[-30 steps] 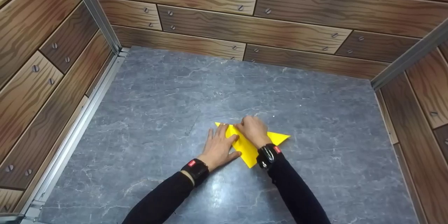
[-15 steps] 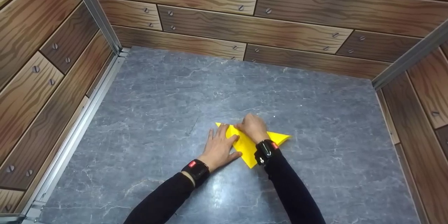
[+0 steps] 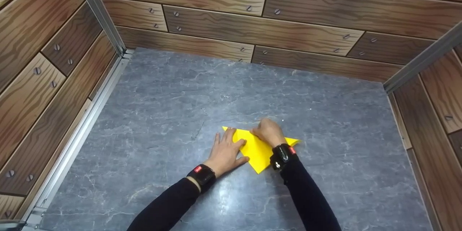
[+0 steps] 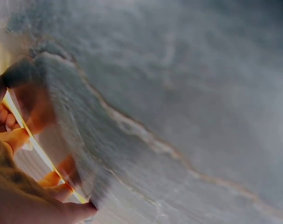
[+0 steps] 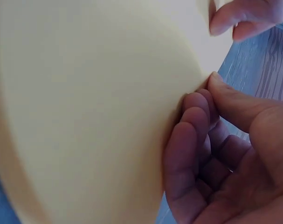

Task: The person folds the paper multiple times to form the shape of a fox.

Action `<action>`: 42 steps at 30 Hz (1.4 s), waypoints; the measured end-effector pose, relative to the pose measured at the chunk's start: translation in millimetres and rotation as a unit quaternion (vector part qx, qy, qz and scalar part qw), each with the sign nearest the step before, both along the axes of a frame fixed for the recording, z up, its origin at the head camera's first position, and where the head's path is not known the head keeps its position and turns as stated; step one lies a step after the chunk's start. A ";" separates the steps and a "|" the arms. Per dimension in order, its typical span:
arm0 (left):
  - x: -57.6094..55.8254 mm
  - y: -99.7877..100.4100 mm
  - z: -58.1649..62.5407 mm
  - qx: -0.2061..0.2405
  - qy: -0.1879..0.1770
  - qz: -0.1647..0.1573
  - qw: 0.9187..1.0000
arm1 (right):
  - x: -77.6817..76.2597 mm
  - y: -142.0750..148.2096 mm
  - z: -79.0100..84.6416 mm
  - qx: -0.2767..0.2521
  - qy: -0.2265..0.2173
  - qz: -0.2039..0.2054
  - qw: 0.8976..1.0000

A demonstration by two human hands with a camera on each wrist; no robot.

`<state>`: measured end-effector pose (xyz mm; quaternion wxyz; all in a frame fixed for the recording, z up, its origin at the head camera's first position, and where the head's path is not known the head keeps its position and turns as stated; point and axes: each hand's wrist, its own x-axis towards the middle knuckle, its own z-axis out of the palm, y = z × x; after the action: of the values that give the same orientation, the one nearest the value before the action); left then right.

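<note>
A folded sheet of yellow paper [image 3: 255,151] lies on the grey marbled surface, roughly a triangle with one corner towards the person. Over its left side rests my left hand [image 3: 224,153], fingers spread, fingertips pressing on the paper. My right hand [image 3: 269,131] has its fingers curled at the far edge, and it covers part of the sheet. In the right wrist view, the thumb and curled fingers [image 5: 181,149] pinch the edge of the paper [image 5: 94,107], which looks pale there. The left wrist view catches just a thin yellow edge of paper [image 4: 43,156] beside the left fingers.
The marbled tabletop [image 3: 173,90] stretches out around the hands. Wood-patterned panels [image 3: 216,21] wall it in at the back and both sides, with a metal rail [image 3: 90,115] along the left edge. Black bands [image 3: 202,177] sit on both wrists.
My right hand has slid to the right along the paper's far edge, baring more yellow between the hands. The left hand and the paper have stayed in place.
</note>
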<state>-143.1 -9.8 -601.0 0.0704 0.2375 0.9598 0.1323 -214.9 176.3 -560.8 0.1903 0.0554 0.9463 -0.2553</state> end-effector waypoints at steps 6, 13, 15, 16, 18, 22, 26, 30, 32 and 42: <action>-0.6 0.3 -0.4 0.000 0.001 0.002 1.000 | 1.1 16.7 -0.3 0.001 -0.012 -0.007 1.000; 0.1 1.1 -0.3 0.006 -0.003 0.002 1.000 | 7.4 34.6 -0.1 0.000 -0.009 -0.018 1.000; 0.3 1.4 -0.4 0.010 -0.005 0.002 1.000 | 9.3 39.6 0.0 0.004 -0.008 -0.019 1.000; 0.3 1.5 -0.5 0.012 -0.006 0.002 1.000 | 10.1 42.1 0.0 0.007 -0.009 -0.020 1.000; 0.3 1.8 -0.6 0.012 -0.007 0.001 1.000 | 11.8 47.7 0.8 0.011 -0.013 -0.025 1.000; -0.2 2.0 -0.7 0.012 -0.008 0.003 1.000 | 13.4 60.6 2.3 0.025 -0.017 -0.028 0.999; -0.8 1.8 -1.0 0.014 -0.011 0.005 1.000 | 14.7 75.1 3.4 0.030 -0.022 -0.023 0.999; -1.3 1.4 -1.3 0.018 -0.010 0.006 1.000 | 16.4 89.6 4.0 0.033 -0.027 -0.026 0.999; -1.4 1.4 -1.3 0.018 -0.010 0.006 1.000 | 17.4 96.7 3.8 0.033 -0.028 -0.030 0.999; -0.6 0.8 -1.0 0.021 -0.004 0.005 1.000 | 25.2 132.7 5.7 0.027 -0.047 -0.041 0.998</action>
<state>-143.6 -9.0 -602.0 0.0691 0.2339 0.9576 0.1534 -189.7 309.0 -555.0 0.2221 0.1111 0.9400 -0.2341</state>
